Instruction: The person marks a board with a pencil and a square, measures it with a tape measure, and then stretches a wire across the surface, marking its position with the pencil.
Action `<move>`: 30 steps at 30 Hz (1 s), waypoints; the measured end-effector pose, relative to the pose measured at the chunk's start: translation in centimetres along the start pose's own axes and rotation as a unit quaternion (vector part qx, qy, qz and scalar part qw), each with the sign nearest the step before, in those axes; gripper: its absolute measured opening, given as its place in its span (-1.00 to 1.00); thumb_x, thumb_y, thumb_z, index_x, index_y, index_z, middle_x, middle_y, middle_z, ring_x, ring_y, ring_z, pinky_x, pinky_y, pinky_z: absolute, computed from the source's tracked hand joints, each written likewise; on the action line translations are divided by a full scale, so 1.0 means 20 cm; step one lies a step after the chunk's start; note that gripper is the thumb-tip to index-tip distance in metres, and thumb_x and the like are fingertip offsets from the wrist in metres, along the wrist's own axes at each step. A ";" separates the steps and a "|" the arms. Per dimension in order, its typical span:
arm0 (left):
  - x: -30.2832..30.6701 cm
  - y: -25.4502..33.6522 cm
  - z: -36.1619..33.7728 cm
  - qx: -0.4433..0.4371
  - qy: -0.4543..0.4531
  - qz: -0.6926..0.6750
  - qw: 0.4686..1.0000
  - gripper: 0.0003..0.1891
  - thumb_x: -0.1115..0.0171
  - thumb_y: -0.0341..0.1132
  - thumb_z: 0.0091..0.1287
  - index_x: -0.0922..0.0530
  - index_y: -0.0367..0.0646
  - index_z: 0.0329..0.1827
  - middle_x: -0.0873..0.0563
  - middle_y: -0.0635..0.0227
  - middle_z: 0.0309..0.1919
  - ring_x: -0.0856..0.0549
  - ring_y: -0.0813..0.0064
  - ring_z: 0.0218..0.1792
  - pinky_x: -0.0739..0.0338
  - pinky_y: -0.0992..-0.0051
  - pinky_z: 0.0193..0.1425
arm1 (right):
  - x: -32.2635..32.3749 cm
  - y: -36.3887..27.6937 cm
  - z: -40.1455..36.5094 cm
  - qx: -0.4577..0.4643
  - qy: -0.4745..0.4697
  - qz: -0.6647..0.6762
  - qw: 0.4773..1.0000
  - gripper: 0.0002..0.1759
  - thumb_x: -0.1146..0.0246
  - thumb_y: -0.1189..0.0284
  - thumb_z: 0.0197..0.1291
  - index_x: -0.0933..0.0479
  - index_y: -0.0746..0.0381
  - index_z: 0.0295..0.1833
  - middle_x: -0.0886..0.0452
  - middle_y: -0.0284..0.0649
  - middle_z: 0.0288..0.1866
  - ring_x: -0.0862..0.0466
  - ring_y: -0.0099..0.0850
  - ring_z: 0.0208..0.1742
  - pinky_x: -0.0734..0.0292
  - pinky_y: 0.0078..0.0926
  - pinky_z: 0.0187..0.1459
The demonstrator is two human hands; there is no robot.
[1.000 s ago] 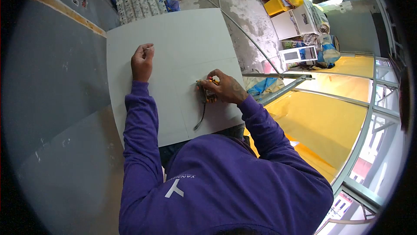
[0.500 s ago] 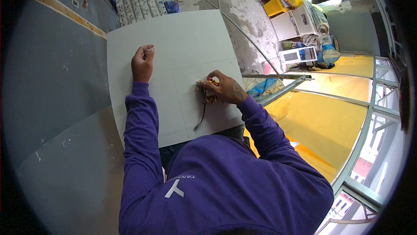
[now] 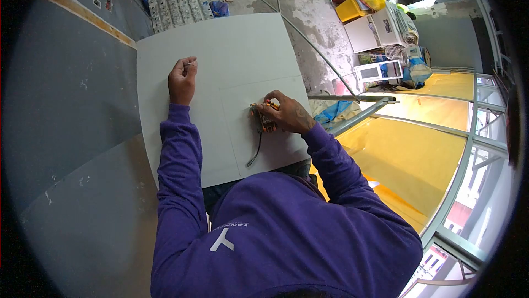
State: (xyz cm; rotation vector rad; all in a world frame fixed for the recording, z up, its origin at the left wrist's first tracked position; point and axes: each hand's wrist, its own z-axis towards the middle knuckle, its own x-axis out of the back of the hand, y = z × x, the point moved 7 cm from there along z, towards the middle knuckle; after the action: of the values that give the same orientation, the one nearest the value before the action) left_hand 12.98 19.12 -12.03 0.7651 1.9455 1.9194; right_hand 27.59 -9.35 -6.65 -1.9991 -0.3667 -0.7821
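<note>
A large white board lies flat in front of me, with thin pencil lines drawn across it. My right hand is closed on a black and yellow tape measure over the right part of the board. From the tape measure a dark wrist strap trails toward the near edge. A slim yellow and red piece shows between thumb and fingers of this hand. Over the left part of the board, my left hand is closed with its fingertips pinched together; what they hold, if anything, I cannot tell.
A grey wall rises close on the left. Beyond the board is a perforated metal plank. Metal scaffold tubes stick out at the right edge, near yellow sheeting. Boxes, a yellow bin and bags lie farther back.
</note>
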 end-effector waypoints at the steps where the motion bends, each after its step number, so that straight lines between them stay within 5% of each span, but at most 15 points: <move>1: 0.00 0.01 0.00 -0.003 0.000 0.005 1.000 -0.74 -0.30 -0.27 0.52 -0.71 -0.30 0.06 -0.63 0.60 -0.39 -0.49 0.80 -0.40 -0.44 0.68 -0.29 | -0.01 0.02 0.00 0.000 -0.003 0.004 1.000 -0.30 -0.27 -0.19 0.41 -0.55 0.27 0.19 -0.75 0.15 -0.10 -0.82 0.03 -0.08 -0.71 -0.17 -0.02; 4: 0.00 0.04 -0.01 -0.010 0.006 0.018 1.000 -0.74 -0.30 -0.26 0.53 -0.71 -0.30 0.06 -0.63 0.60 -0.39 -0.49 0.80 -0.40 -0.44 0.67 -0.30 | 0.04 -0.05 -0.02 -0.078 -0.035 0.051 0.995 -0.28 -0.27 -0.22 0.39 -0.56 0.27 0.19 -0.75 0.15 -0.05 -0.82 0.04 -0.06 -0.71 -0.17 0.01; 16: 0.00 0.07 -0.02 -0.005 0.011 0.036 0.999 -0.74 -0.30 -0.27 0.52 -0.71 -0.30 0.07 -0.63 0.58 -0.38 -0.51 0.77 -0.38 -0.44 0.65 -0.27 | 0.03 -0.01 -0.02 -0.091 -0.015 0.038 0.995 -0.22 -0.24 -0.28 0.38 -0.54 0.26 0.21 -0.76 0.20 -0.11 -0.81 0.08 -0.04 -0.69 -0.09 0.04; 20: -0.01 0.04 -0.02 0.007 -0.005 0.017 1.000 -0.72 -0.29 -0.27 0.53 -0.69 -0.32 0.11 -0.64 0.55 -0.33 -0.52 0.75 -0.33 -0.45 0.66 -0.23 | -0.06 0.11 0.00 0.005 -0.008 -0.009 1.000 -0.23 -0.23 -0.28 0.39 -0.53 0.26 0.21 -0.76 0.24 -0.10 -0.80 0.12 -0.01 -0.68 -0.05 0.06; 25: -0.01 -0.01 0.00 0.022 -0.018 0.009 1.000 -0.69 -0.29 -0.18 0.54 -0.70 -0.22 0.14 -0.64 0.50 -0.33 -0.51 0.75 -0.35 -0.41 0.69 -0.32 | 0.04 -0.01 -0.04 -0.087 -0.031 0.040 0.995 -0.23 -0.22 -0.27 0.40 -0.52 0.27 0.21 -0.75 0.26 -0.11 -0.79 0.15 0.00 -0.67 -0.03 0.06; 30: -0.01 -0.02 0.00 0.015 -0.011 0.013 1.000 -0.69 -0.30 -0.18 0.53 -0.70 -0.20 0.15 -0.63 0.52 -0.33 -0.50 0.74 -0.38 -0.41 0.68 -0.33 | 0.05 -0.03 -0.03 -0.070 -0.029 0.043 0.996 -0.21 -0.22 -0.27 0.40 -0.52 0.30 0.21 -0.75 0.28 -0.11 -0.79 0.16 0.01 -0.66 -0.03 0.09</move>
State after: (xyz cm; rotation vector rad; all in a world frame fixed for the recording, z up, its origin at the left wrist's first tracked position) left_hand 13.04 18.99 -12.40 0.8215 1.9643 1.8925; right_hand 27.68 -9.64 -5.31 -2.1571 -0.2627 -0.7141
